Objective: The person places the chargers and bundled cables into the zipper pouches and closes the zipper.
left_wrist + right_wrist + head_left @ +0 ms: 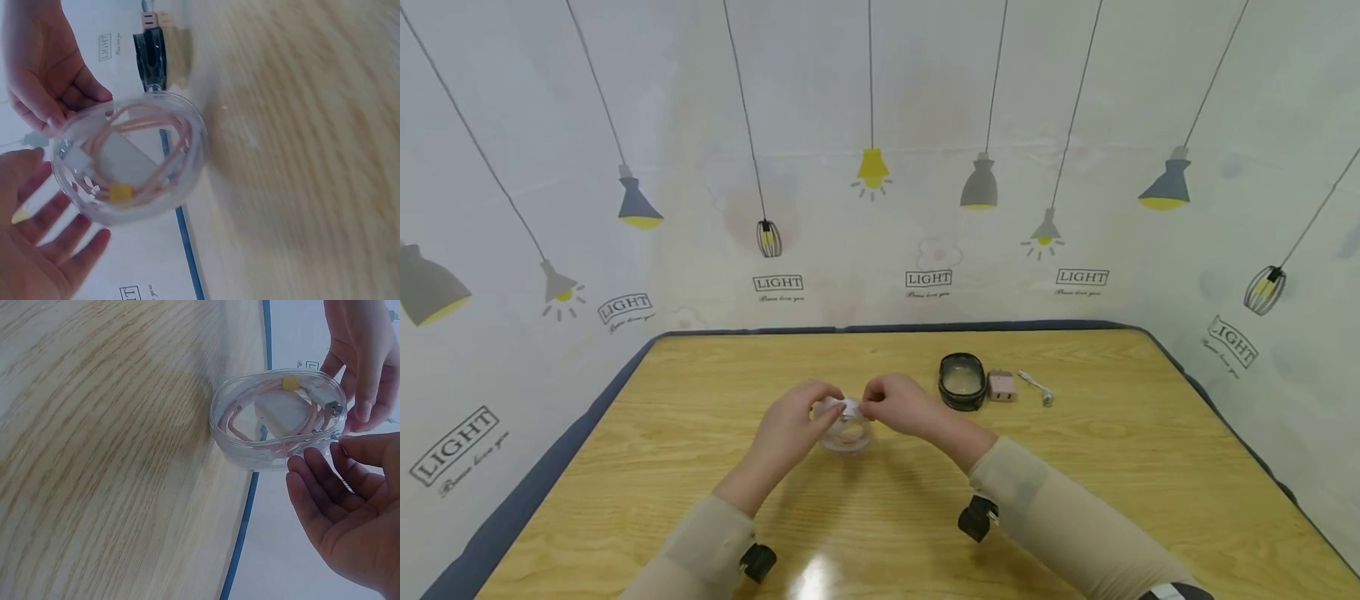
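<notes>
A clear plastic zip case stands on edge on the table between the two hands. Inside it is a coiled pink charging cable with a white plug and a yellow tag; a pale flat piece shows in the middle. My left hand holds the upper left of the case, thumb and fingers at its rim. With thumb and forefinger, my right hand pinches the top edge on the right, its other fingers bent beside the case.
Right of the hands lie a black-rimmed clear case, a pink charger plug and a short white cable. Behind the wooden table hangs a cloth printed with lamps.
</notes>
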A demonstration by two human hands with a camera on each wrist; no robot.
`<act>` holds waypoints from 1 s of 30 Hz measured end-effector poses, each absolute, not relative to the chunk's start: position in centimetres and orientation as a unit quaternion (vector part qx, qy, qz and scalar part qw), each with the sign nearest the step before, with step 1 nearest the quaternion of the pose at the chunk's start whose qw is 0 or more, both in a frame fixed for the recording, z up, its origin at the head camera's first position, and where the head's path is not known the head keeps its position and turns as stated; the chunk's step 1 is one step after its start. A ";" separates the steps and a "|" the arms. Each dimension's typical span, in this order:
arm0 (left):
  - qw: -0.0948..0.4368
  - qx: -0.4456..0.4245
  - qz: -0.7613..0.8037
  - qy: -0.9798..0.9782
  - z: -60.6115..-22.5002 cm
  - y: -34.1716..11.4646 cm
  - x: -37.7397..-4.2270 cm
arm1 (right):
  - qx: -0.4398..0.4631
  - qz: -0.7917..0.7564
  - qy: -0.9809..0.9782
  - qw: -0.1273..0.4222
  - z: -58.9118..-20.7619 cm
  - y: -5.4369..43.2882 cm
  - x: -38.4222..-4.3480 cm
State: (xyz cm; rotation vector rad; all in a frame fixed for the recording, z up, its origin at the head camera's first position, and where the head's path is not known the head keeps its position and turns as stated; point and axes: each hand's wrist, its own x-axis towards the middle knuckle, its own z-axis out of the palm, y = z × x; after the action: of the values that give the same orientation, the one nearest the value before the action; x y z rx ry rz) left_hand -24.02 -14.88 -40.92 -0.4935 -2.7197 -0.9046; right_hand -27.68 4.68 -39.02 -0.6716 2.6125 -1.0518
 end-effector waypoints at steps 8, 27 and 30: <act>0.043 -0.096 -0.310 -0.945 -40.0 -13.6 -24.4 | -0.233 -0.362 0.893 0.131 -39.0 4.4 -27.5; 0.022 -0.066 -0.347 -0.935 -40.3 -13.5 -24.5 | -0.239 -0.358 0.893 0.128 -39.6 4.9 -27.9; 0.023 -0.066 -0.349 -0.935 -40.3 -13.6 -24.5 | -0.239 -0.361 0.891 0.133 -39.6 4.9 -27.8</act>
State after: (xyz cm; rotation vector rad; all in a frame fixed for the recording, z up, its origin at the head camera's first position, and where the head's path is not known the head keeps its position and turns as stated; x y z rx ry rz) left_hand -24.47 -13.56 -40.26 -0.2050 -2.8938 -1.0804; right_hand -27.85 4.94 -39.56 -0.6933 2.5863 -1.0481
